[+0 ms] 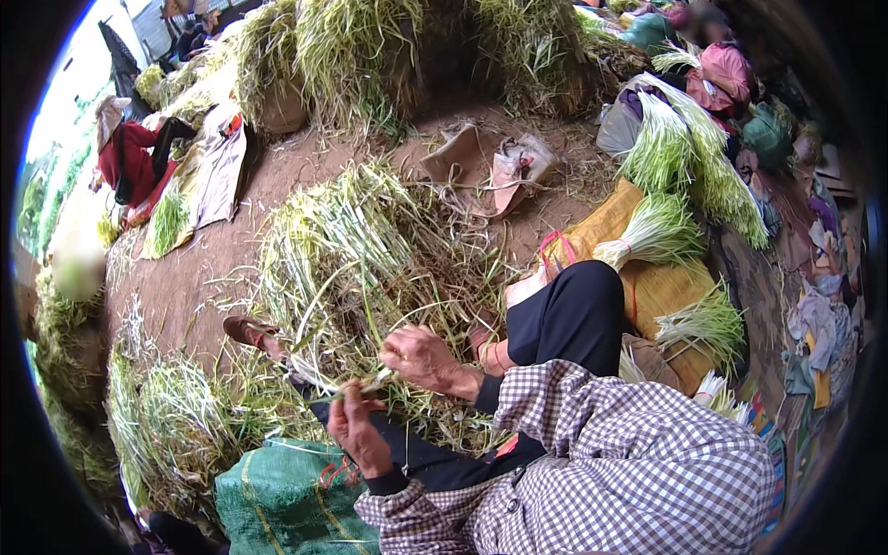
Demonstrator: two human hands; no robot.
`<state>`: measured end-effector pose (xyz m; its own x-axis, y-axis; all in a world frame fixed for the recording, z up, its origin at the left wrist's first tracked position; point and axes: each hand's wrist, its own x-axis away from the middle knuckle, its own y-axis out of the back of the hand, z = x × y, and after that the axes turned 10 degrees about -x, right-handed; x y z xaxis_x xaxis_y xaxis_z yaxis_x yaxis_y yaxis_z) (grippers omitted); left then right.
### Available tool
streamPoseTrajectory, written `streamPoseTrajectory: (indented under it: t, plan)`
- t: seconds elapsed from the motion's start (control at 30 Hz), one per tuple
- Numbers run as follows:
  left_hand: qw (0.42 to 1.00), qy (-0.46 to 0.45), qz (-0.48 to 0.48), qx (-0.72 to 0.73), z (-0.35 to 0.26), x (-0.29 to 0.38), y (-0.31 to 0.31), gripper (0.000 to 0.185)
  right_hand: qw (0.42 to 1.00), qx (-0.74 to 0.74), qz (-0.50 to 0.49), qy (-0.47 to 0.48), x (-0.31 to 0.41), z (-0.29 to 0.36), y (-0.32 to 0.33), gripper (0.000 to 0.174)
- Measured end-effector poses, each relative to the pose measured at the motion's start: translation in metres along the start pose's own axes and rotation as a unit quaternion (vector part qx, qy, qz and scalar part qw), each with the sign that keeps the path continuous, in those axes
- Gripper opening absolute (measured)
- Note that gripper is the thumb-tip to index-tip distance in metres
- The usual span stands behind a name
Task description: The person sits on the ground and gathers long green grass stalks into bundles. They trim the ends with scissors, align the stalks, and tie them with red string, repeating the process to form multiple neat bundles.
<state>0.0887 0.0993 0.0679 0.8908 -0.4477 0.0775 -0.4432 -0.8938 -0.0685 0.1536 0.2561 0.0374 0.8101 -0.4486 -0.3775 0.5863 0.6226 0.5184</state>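
Observation:
My left hand (357,431) pinches a few thin green and white stalks (320,378) between thumb and fingers, above my lap. Just beyond it, my right hand (424,357) is closed, its fingertips on a pale strip (380,378) that reaches toward the left hand. The plant looks like garlic chives or a similar allium. Beneath and beyond both hands spreads a large heap of untrimmed stalks (347,229), with brown roots and dry leaves mixed in. My legs in dark trousers (572,312) are bent on either side of the hands.
A green woven sack (277,496) lies beside my left arm, near another stalk pile (184,416). To the right, cleaned bundles (652,232) rest on a yellow sack (676,295). A torn sack (517,166) lies on the dirt floor (277,184). Other people (142,152) sit farther off.

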Motion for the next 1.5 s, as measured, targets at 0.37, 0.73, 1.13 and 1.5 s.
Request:
streamPoseTrajectory:
  t: [0.37,0.73,1.13,1.5]
  plan:
    - [0.985,0.008,-0.029,0.171,-0.050,-0.007,0.021,0.028,0.975,-0.190,0.112,0.022,0.002,0.025,0.048,0.075]
    - [0.968,0.164,0.181,0.056,0.043,0.023,0.006,0.034,0.736,-0.619,0.050,-0.272,0.053,0.043,-0.006,0.034]
    - [0.991,0.074,-0.077,0.078,0.020,-0.021,0.019,0.023,0.956,-0.134,0.213,-0.152,0.066,0.038,-0.023,0.032]
    - [0.927,-0.032,-0.230,0.294,0.043,-0.077,0.145,0.031,0.905,0.070,0.400,-0.129,0.158,-0.008,0.052,0.015]
